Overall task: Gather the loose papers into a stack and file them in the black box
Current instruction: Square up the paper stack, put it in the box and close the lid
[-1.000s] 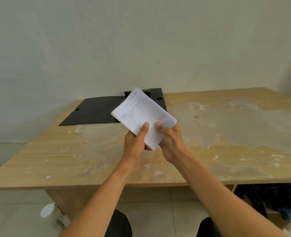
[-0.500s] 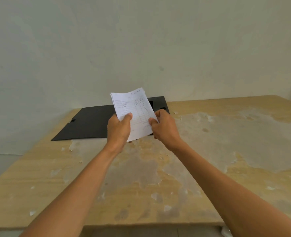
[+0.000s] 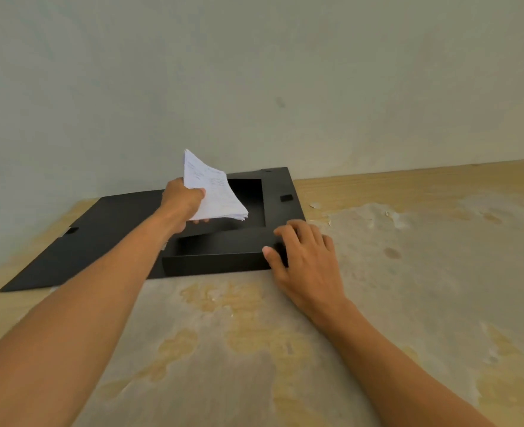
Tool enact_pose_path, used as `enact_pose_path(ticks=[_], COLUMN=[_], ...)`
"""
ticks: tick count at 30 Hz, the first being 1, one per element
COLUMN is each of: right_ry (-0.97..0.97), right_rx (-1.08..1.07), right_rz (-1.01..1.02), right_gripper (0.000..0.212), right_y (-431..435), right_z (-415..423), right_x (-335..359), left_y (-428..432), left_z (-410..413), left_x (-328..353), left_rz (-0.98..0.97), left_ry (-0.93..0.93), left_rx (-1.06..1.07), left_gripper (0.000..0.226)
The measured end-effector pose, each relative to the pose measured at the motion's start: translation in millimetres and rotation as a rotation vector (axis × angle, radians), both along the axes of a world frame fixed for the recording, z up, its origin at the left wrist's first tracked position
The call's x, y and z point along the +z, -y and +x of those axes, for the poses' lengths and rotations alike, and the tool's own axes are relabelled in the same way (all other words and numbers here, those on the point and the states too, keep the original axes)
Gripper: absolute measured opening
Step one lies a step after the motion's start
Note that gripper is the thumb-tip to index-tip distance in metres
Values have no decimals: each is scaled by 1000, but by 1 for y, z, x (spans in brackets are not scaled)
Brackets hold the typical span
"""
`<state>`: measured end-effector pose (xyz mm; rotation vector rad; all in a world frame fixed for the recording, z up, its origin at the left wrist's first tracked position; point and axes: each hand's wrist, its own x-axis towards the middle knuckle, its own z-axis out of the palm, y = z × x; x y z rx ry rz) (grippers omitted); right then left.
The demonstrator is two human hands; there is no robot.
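Left hand [image 3: 182, 200] has the papers [image 3: 214, 192], thumb on top and fingers curled underneath, pinching the whole stack by its near left edge. And look where it hangs: in the air right over the open well of the box [image 3: 217, 260], touching neither floor nor walls. The stack tilts, far corner high and free edge drooping right, which looks like the angle for sliding the low edge in first. Holding it at one edge leaves the rest of the sheets clear to drop into the well, though a one-sided pinch also lets them fan, and the right edge does look slightly splayed. Now the right hand [image 3: 306, 257]: it is cupped over the box's near right corner, thumb pressed on the front wall and fingers curled over the top, clamping that corner to the table [image 3: 408, 272]. That is surely the anchor, since a light card box would skid on this worn top when the papers land. The lid [image 3: 100, 229] lies flat out to the left, under the left forearm, so nothing blocks the opening. Gathering looks finished and filing is the step in hand; the papers are not yet inside.
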<state>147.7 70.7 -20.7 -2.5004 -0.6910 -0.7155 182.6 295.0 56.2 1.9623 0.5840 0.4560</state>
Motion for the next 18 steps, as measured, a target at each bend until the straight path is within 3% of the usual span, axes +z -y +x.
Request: enact_pose_path(ticks=[5, 10, 18], right_ry=[-182, -257, -260], right_rx=[30, 35, 51], right_rz=[-86, -102, -74], right_gripper=[61, 62, 60], right_y=[-5, -5, -5], right_z=[2, 3, 3], right_x=[-3, 0, 0], left_y=[4, 24, 47], left_z=[33, 54, 64], left_x=[-22, -34, -36], left_rz=[-22, -2, 211], left_ry=[-189, -236, -288], left_rx=[-66, -146, -141], left_gripper=[34, 40, 50])
